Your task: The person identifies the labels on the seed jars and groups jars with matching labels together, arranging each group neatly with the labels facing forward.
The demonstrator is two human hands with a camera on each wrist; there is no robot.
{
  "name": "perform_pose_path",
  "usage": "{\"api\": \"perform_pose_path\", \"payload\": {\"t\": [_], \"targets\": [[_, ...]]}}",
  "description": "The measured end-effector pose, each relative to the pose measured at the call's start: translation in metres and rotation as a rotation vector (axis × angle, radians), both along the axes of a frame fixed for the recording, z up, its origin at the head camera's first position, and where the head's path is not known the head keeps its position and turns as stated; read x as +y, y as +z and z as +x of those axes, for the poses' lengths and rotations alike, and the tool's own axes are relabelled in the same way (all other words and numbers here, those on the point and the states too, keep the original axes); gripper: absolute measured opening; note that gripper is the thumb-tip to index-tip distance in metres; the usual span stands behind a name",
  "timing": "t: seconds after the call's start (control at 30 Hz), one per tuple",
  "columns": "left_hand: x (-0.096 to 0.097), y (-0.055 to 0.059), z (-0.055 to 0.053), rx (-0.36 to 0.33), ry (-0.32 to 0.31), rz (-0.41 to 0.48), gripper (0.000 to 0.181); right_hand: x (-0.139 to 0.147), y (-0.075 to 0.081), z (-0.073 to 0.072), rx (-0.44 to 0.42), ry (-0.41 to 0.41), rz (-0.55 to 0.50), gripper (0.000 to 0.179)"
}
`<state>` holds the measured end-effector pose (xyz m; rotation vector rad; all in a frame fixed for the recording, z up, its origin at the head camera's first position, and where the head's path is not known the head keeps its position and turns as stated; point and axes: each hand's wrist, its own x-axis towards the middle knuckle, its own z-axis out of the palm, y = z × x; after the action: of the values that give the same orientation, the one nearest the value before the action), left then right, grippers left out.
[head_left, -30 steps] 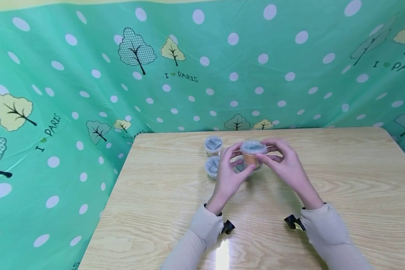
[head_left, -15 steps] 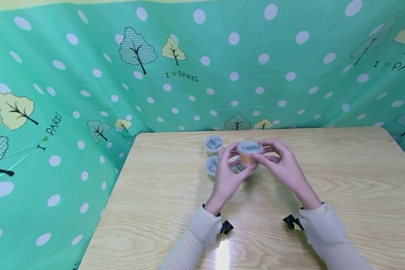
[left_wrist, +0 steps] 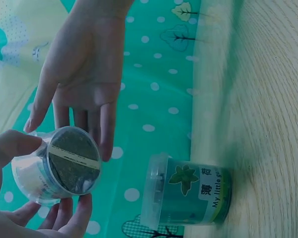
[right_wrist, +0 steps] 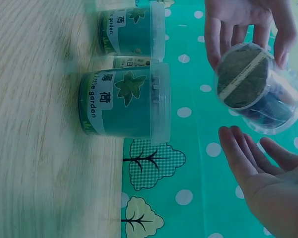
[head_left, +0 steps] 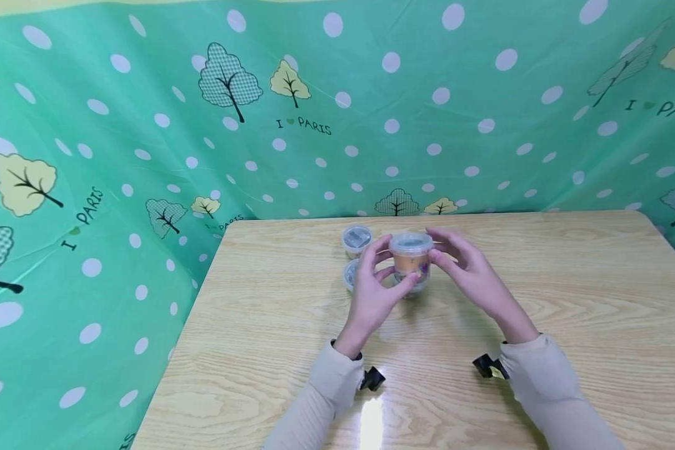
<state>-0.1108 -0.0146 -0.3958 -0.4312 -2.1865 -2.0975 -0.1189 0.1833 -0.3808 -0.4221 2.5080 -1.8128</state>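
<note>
My left hand (head_left: 370, 297) holds a clear-lidded plastic tub (head_left: 410, 257) with an orange label above the table, thumb on the near side. The left wrist view shows dark, soil-like stuff through one end of this tub (left_wrist: 72, 166), crossed by a pale strip. Close on its right is my right hand (head_left: 475, 272); in the right wrist view the right hand (right_wrist: 273, 181) has nearly straight fingers, a small gap from the tub. Below the held tub stands a green-labelled tub (left_wrist: 188, 191) with a leaf picture, mostly hidden from the head view.
Two more lidded tubs, a rear one (head_left: 357, 240) and a front one (head_left: 350, 275), stand left of the held tub, the front one partly behind my left hand. A green dotted cloth (head_left: 315, 156) hangs behind the wooden table (head_left: 247, 350).
The held tub has shifted slightly left, and more of its label shows. My right fingers have loosened from its side. The left hand has moved a little left with it.
</note>
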Motion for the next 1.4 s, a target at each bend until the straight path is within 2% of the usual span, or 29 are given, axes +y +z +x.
{"api": "perform_pose_path", "payload": {"t": [0.1,0.3,0.63,0.97,1.13,1.4], "targets": [[-0.002,0.0,0.0,-0.006,-0.017,0.015,0.072,-0.001,-0.002,-0.002,-0.025,0.027,-0.019,0.054],[-0.004,0.0,-0.001,-0.009,-0.052,0.037,0.074,-0.004,-0.003,-0.002,-0.069,0.066,-0.121,0.053],[-0.007,-0.002,-0.002,-0.015,-0.078,0.046,0.073,-0.009,0.0,-0.001,-0.06,0.02,-0.16,0.052],[-0.007,0.001,0.002,-0.004,-0.056,0.026,0.077,-0.012,0.001,0.001,-0.043,-0.056,-0.192,0.05],[-0.005,0.003,0.005,-0.011,-0.042,0.0,0.078,-0.015,0.002,0.001,-0.038,-0.063,-0.215,0.05],[-0.005,0.002,0.005,-0.025,-0.038,0.013,0.079,-0.014,0.006,0.002,-0.059,-0.054,-0.184,0.051]]}}
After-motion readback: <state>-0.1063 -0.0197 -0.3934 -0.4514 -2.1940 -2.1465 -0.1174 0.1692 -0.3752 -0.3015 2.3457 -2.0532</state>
